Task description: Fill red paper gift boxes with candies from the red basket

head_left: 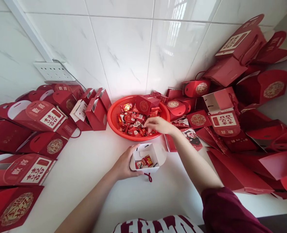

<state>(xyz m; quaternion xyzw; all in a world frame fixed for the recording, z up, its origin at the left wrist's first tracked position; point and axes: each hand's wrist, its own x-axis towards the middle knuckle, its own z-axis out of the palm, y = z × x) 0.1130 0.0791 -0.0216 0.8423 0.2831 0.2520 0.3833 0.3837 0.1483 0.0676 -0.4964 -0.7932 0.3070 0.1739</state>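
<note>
My left hand point(127, 163) is wrapped round the left side of a small gift box point(154, 169), its white inside facing up. A few wrapped candies point(147, 160) in red and gold lie in the box, and a dark red cord hangs from its near side. Over the right part of a red plastic basket point(113, 127), my right hand point(159, 125) reaches down among a heap of red-wrapped candies point(131, 121). Its fingers are bent and their tips meet the candies; whether they grip one is hidden.
Red gift boxes point(36, 119) are piled along the left of the white table point(85, 174). More red boxes point(223, 124) are heaped on the right, some standing with flaps raised. A tiled wall point(124, 48) with a socket strip point(53, 72) rises behind the basket.
</note>
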